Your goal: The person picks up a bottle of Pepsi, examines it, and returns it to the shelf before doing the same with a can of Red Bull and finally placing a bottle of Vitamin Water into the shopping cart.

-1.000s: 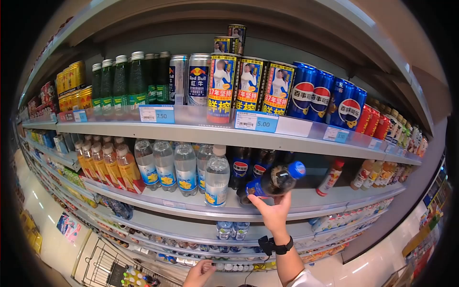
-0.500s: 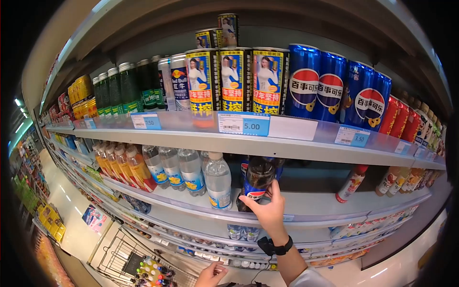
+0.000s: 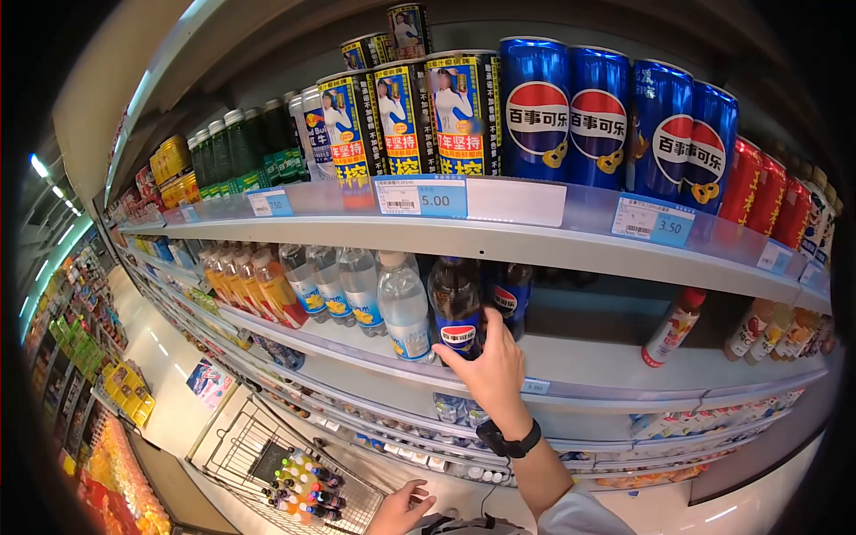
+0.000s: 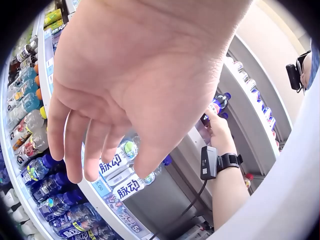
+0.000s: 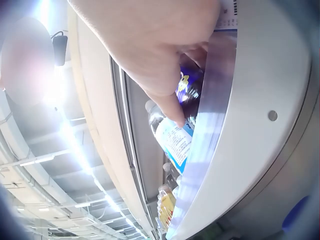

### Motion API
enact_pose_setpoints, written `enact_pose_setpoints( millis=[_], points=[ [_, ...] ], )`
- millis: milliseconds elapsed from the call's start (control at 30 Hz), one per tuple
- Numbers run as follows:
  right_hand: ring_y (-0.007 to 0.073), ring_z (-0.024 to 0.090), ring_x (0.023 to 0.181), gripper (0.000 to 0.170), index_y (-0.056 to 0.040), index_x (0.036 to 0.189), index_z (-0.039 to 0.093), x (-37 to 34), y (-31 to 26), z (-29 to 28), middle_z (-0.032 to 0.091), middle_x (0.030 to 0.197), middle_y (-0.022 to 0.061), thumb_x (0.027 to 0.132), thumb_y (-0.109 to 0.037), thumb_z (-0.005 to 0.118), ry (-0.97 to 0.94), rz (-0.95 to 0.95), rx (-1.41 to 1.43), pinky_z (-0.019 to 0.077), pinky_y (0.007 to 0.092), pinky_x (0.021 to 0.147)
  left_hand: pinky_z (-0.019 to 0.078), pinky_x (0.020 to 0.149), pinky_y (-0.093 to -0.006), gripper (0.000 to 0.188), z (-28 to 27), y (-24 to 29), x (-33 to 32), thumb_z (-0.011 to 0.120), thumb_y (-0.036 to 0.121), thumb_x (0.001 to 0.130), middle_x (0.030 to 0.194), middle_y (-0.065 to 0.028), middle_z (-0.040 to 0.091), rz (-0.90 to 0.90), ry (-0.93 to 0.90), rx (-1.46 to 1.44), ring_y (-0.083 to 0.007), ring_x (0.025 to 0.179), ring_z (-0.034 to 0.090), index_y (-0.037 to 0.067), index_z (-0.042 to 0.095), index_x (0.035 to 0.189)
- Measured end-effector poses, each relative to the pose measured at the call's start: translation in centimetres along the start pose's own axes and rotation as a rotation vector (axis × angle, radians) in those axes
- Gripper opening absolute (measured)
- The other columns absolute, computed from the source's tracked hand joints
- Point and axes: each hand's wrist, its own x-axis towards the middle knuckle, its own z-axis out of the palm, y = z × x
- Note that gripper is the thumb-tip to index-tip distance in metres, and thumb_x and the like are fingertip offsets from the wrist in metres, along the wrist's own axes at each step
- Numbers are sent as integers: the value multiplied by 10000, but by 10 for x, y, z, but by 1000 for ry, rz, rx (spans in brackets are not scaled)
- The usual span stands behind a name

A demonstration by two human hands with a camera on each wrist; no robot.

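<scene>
My right hand [image 3: 496,367] holds a dark cola bottle [image 3: 456,301] with a blue label, thumb on one side and fingers round the other. The bottle stands upright at the front of the second shelf, beside a clear drink bottle [image 3: 406,308]. Another cola bottle [image 3: 512,299] is just behind and to the right. In the right wrist view, part of the held bottle [image 5: 189,87] shows under my palm. My left hand [image 3: 403,510] hangs low by the shopping cart with loose fingers, holding nothing; its palm fills much of the left wrist view.
The upper shelf [image 3: 357,227] overhangs the bottles and carries blue cola cans [image 3: 535,111] and yellow-black cans [image 3: 455,111]. A red-capped bottle [image 3: 673,328] stands farther right. A shopping cart [image 3: 361,508] with several bottles is below left. A cable runs from the right wrist camera.
The cola bottle went from tilted, cap to the right, to upright on the shelf beside the clear bottle, my right hand still round it. The view has shifted, showing more of the cart.
</scene>
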Motion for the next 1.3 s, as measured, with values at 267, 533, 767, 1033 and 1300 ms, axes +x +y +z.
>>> enact_pose_setpoints(
  millis=[267, 533, 767, 1033, 1300],
  points=[
    [394, 659, 1044, 826, 1, 1310, 527, -5, 6, -2, 659, 1181, 210, 730, -475, 873, 33, -64, -1, 561, 470, 830, 548, 875, -323, 558, 11, 26, -31, 719, 338, 960, 1086, -120, 711, -158, -132, -24, -215, 961, 703, -23, 552, 1350],
    [382, 627, 1029, 325, 39, 1123, 632, -78, 17, -42, 662, 1133, 199, 841, -81, 741, 208, -278, 452, 505, 427, 927, 549, 859, -353, 585, 34, 24, -63, 718, 364, 931, 1093, -145, 705, -186, -170, -63, -250, 968, 697, 9, 550, 1365],
    [192, 651, 879, 479, 12, 1278, 592, -239, 93, 3, 683, 1052, 139, 905, -246, 746, -991, 239, 628, 533, 329, 772, 558, 832, -393, 600, 20, 25, -96, 647, 473, 965, 1085, -181, 720, -203, -93, 99, -319, 947, 715, 44, 541, 1371],
    [372, 678, 1089, 649, -83, 1421, 529, -302, 102, 17, 688, 1223, 197, 882, -388, 723, -1471, -27, 161, 543, 448, 894, 552, 867, -424, 614, -2, -1, -113, 622, 472, 967, 1159, -212, 707, -225, -73, 121, -378, 998, 707, 61, 509, 1410],
    [401, 661, 1110, 647, -88, 1426, 522, -321, 56, 97, 684, 1226, 213, 892, -407, 698, -1606, -168, 5, 538, 466, 906, 544, 898, -443, 648, -61, -65, -128, 585, 524, 974, 1106, -211, 722, -354, -134, 145, -414, 1048, 683, 111, 462, 1458]
  ],
)
